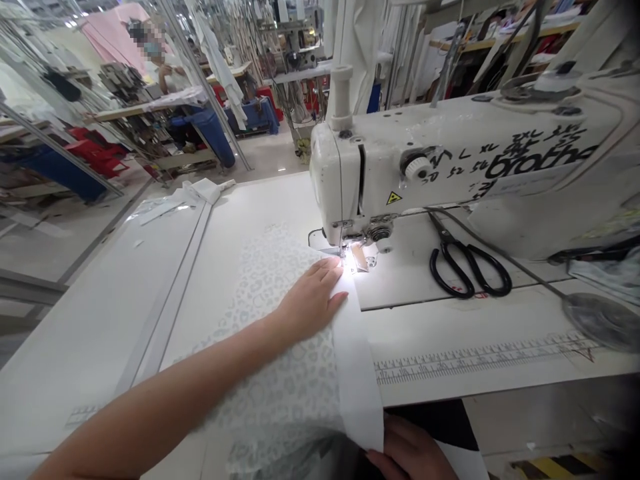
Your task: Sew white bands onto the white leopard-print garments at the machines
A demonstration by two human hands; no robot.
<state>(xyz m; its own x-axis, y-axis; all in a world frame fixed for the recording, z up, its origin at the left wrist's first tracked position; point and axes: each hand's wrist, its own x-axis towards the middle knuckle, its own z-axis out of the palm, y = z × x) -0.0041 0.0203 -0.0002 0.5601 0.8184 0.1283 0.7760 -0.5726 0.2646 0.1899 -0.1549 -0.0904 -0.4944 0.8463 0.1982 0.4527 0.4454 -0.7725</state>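
Note:
My left hand (310,300) lies flat on a white fabric panel with a pale leopard print (280,380), just in front of the presser foot (347,255) of a white Brother sewing machine (400,160). A plain white fabric band (357,367) runs along the panel's right edge and passes under the needle area. At the bottom of the view, my right hand (405,453) has its fingers at the band's lower end and appears to grip it. Part of that hand is hidden by the cloth.
Black-handled scissors (465,270) lie on the white sewing table (440,293) right of the needle. A measuring scale (480,360) is marked along the table's front. A round metal disc on a thin arm (600,320) sits at the right. Further back, a person works at another table (150,107).

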